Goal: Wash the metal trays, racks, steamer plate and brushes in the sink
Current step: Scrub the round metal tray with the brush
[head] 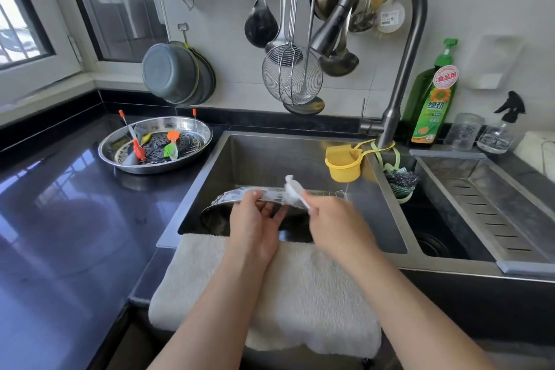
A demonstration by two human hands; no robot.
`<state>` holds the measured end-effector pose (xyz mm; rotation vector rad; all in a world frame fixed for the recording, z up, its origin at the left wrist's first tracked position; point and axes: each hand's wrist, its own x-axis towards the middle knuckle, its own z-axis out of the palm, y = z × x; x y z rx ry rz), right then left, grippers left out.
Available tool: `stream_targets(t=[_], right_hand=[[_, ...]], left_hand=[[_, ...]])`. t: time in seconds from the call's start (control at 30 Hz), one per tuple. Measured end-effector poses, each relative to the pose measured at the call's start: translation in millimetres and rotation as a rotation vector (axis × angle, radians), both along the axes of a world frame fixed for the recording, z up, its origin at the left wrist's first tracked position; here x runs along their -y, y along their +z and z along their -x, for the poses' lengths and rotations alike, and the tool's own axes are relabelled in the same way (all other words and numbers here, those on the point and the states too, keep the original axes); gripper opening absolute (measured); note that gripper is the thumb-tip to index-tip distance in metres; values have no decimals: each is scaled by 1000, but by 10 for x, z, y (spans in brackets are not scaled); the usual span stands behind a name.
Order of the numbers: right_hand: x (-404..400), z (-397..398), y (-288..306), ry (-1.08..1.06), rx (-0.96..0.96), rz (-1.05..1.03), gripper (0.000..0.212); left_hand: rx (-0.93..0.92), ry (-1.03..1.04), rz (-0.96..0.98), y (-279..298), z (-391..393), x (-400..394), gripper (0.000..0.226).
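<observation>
In the left sink basin, my left hand grips the rim of a soapy metal tray tilted up on edge. My right hand holds a white scrubbing brush against the tray's rim. A wire rack shows behind the tray. On the black counter to the left sits a round metal tray holding a perforated steamer plate, orange and green silicone brushes and a red-handled tool.
The faucet arches over the sink with its head above the basin. A yellow cup hangs at the divider, a scourer beside it. A drain tray covers the right basin. Dish soap stands behind. A white towel drapes over the front edge.
</observation>
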<state>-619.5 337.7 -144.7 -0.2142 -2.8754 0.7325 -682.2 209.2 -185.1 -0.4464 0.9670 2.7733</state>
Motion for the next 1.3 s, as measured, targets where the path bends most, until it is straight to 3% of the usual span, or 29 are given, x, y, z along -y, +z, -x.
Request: stream_targets(t=[0.1,0.2,0.3,0.5,0.67,0.77,0.87,1.03,1.2,1.3], right_hand=[[-168,40,-7,-139,57,-1,57],[-77,152,17,-142,-13,34,57],[15,303,36,-56,-28,16,59],[-459,440,-191,-273,69,-23,51],[-159,522,-243,-39,-118,4,52],[28,520,-343,50,-104,13,50],[-32,512,-391,29,-85,16,52],[-354,513,-377,-222,-12,61,55],[-108,558,-360,-28,-135,176,50],[-160,560,-355,-66,-202,168,47]], left_hand=[[12,1,56,222,126,-77,11],[72,34,44,369,349,-211,11],[104,5,61,299,475,-373,23],[93,142,-34,148,686,-295,22],[73,98,2,59,744,-333,19],[94,15,-19,-14,711,-356,17],[42,27,7,-5,700,-359,20],[-66,93,-142,89,725,-331,28],[-72,29,-26,10,696,-452,27],[-40,45,-39,27,718,-369,16]])
